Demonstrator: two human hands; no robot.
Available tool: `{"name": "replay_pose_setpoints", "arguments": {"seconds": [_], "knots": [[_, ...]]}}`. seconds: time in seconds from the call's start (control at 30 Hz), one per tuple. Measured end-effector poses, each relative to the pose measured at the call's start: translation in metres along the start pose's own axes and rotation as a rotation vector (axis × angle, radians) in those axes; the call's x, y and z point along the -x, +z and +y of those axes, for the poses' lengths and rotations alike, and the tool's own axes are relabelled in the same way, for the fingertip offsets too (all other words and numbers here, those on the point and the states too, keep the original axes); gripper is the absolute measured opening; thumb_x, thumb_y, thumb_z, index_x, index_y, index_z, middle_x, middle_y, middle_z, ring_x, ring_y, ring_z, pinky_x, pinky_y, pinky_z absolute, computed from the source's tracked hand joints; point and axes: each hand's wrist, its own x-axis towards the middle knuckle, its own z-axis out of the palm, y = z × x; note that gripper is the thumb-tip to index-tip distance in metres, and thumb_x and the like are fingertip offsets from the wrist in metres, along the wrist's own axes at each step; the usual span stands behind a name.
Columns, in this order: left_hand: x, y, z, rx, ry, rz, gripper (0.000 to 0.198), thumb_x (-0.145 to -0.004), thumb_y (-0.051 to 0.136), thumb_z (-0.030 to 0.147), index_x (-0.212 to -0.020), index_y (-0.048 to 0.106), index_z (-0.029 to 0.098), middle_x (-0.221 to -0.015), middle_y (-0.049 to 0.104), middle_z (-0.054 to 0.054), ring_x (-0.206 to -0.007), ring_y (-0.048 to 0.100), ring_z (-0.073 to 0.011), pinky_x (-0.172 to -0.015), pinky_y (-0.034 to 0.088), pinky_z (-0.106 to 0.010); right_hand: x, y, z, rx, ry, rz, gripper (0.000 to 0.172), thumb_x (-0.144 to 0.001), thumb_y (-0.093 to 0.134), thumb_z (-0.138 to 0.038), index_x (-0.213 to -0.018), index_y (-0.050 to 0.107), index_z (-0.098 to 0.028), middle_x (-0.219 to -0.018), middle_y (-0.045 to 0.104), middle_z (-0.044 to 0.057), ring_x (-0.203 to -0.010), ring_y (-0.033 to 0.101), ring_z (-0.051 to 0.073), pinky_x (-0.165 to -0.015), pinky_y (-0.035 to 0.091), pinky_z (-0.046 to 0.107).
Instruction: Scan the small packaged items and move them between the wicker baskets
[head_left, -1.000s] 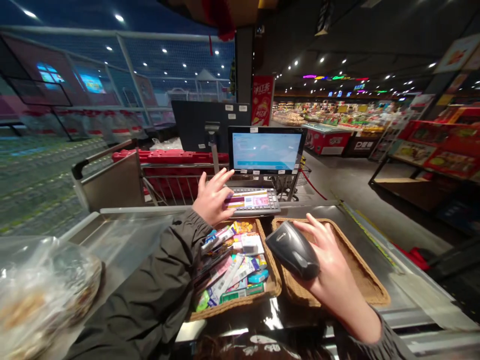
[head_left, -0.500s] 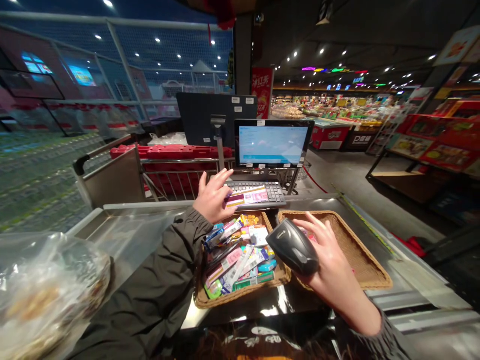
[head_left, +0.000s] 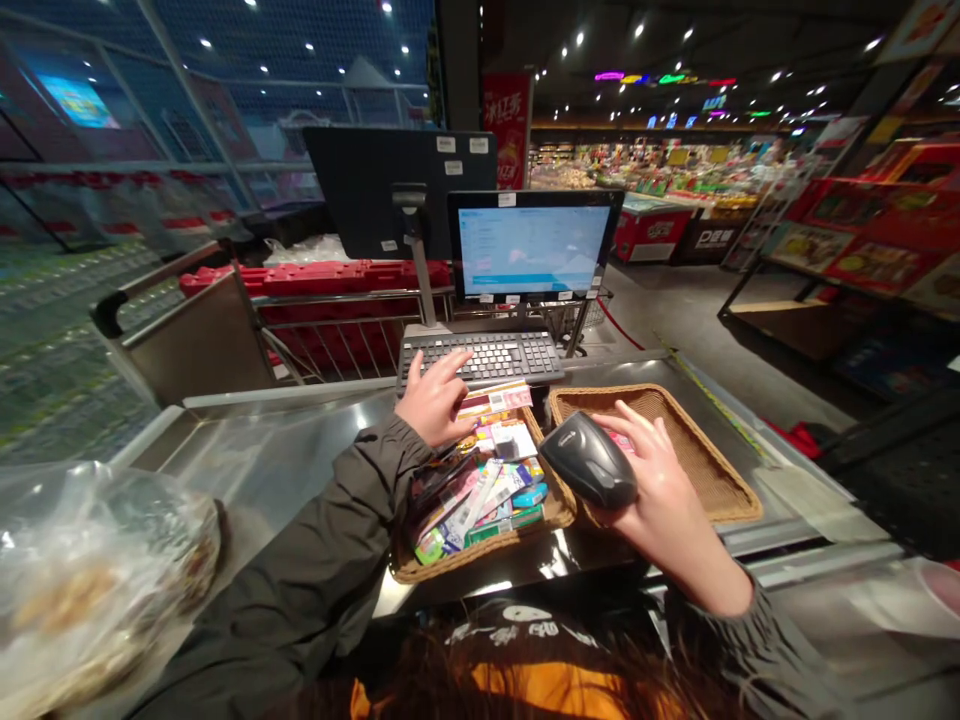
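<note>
My left hand (head_left: 433,400) is over the left wicker basket's far end, just in front of the keyboard (head_left: 517,356). It holds a slim, flat pink-and-white packet (head_left: 498,399) by one end, with the index and middle fingers stretched out above it. Below lies the left wicker basket (head_left: 420,572), filled with several small colourful packets (head_left: 487,495). My right hand (head_left: 656,480) grips a black handheld barcode scanner (head_left: 589,460), its head pointing left over the gap between the baskets. Under the scanner, the right wicker basket (head_left: 709,470) shows a bit of pink packaging.
Behind the keyboard stands a lit monitor (head_left: 534,245), beside a second screen seen from its back (head_left: 375,200). A clear plastic bag (head_left: 97,580) with light brown contents rests at the left of the metal counter (head_left: 262,440). Metal carts (head_left: 330,330) stand beyond.
My left hand has brought the packet back off the keyboard toward the basket, uncovering the keys. The scanner stays in my right hand. The view has tilted down slightly.
</note>
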Motion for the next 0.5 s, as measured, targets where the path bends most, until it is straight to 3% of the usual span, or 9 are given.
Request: {"name": "replay_pose_setpoints", "arguments": {"seconds": [0.23,0.5], "knots": [[0.010,0.029,0.001,0.016,-0.044,-0.127,0.020,-0.072,0.070,0.036,-0.071,0.059,0.018,-0.153,0.043,-0.015,-0.141,0.040,-0.0367,-0.116,0.008,-0.070,-0.002,0.002,0.010,0.005,0.006,-0.005,0.036,-0.079,0.064,-0.027,-0.114,0.064,-0.021,-0.134,0.058,0.015,-0.139,0.039,0.041,-0.110,0.024,0.076],[0.012,0.063,-0.004,0.023,-0.085,-0.254,0.023,-0.072,0.071,0.038,-0.079,0.065,0.018,-0.153,0.043,-0.016,-0.139,0.042,-0.0357,-0.118,0.009,-0.068,-0.005,0.005,0.023,-0.028,-0.003,-0.035,0.040,-0.078,0.065,-0.030,-0.117,0.064,-0.018,-0.132,0.059,0.017,-0.138,0.040,0.043,-0.108,0.026,0.077]]}}
